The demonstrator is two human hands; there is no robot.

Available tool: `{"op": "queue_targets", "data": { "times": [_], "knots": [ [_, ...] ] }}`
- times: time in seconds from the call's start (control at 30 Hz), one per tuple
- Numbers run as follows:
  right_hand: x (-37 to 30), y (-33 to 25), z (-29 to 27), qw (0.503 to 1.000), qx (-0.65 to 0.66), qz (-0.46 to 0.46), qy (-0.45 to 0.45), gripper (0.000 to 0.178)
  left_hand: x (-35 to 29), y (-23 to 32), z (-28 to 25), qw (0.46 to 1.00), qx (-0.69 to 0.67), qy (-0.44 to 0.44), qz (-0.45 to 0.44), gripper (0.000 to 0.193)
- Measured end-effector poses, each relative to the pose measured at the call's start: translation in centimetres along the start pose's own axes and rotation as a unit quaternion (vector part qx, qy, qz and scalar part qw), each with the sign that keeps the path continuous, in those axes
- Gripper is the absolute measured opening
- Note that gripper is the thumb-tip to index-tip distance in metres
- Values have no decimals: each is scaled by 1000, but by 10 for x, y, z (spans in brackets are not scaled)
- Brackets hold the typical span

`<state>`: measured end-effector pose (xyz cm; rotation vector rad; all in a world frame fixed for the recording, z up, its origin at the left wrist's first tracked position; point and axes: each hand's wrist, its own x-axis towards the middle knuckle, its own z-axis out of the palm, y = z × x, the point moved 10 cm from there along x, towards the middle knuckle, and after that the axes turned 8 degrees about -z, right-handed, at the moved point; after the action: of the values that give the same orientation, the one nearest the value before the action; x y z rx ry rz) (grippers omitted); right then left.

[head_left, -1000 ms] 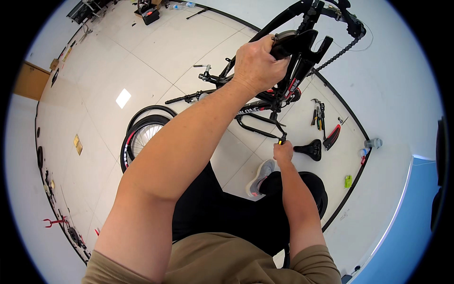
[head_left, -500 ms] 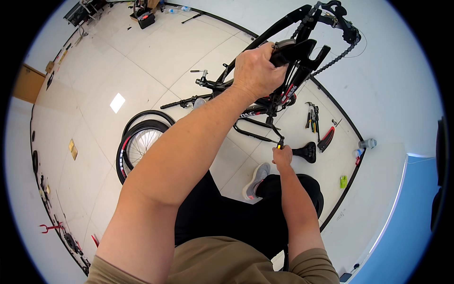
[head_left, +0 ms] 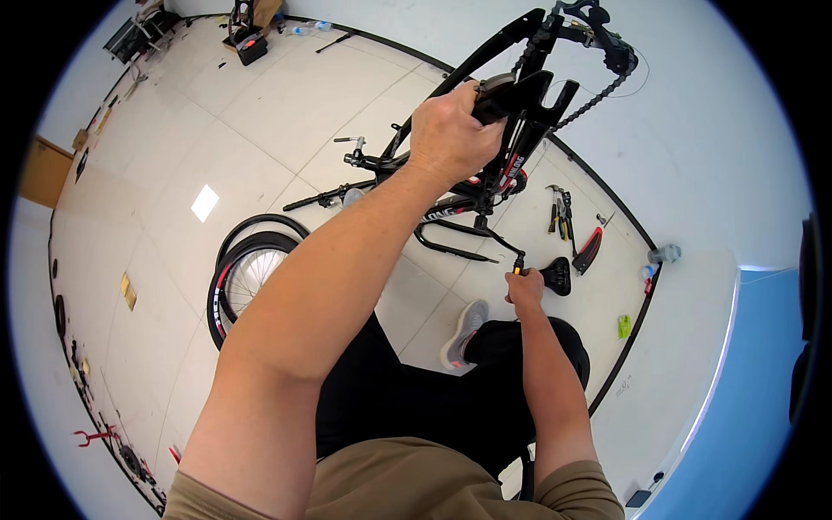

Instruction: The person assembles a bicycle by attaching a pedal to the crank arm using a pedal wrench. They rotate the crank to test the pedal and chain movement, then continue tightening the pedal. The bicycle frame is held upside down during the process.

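Note:
A black bicycle frame (head_left: 446, 211) with red and white markings stands before me, its chain (head_left: 598, 103) and derailleur at the far upper right. My left hand (head_left: 455, 134) is closed round a black part of the frame, beside a grey rounded piece and the pronged black ends. Lower down, my right hand (head_left: 524, 290) wraps round a yellow-and-black handle (head_left: 518, 268). That handle meets the end of a thin black arm (head_left: 503, 240) reaching out from the frame. My fingers hide most of it, so its exact kind cannot be told.
Wheels (head_left: 251, 277) lie on the tiled floor at left. A black saddle (head_left: 557, 276) is just right of my right hand. Beyond it are a hammer and pliers (head_left: 563, 212) and a red-and-black mudguard-like piece (head_left: 588, 250). The white wall runs along the right.
The whole view has shifted, so the frame and floor items sit further left. Against the frame, my right hand and the thin arm's end have swung right. My left hand keeps its grip.

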<state>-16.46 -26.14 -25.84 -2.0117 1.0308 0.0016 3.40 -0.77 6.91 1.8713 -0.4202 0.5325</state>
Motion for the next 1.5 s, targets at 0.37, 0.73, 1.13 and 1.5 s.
{"op": "queue_targets", "data": {
  "times": [0.37, 0.73, 1.13, 1.5],
  "knots": [
    [-4, 8, -50, 994, 34, -35, 95, 31, 0, 2, 5, 1000, 14, -10, -4, 24],
    [-10, 5, -54, 971, 150, -105, 154, 31, 1, -7, 7, 999, 14, -27, -29, 17],
    [-36, 1, -48, 885, 442, -9, 145, 26, -2, 0, 2, 1000, 23, -2, 15, 19],
    [-35, -7, -21, 778, 626, 8, 48, 21, 0, -3, 2, 1000, 26, -1, 3, 20]
  ]
}}
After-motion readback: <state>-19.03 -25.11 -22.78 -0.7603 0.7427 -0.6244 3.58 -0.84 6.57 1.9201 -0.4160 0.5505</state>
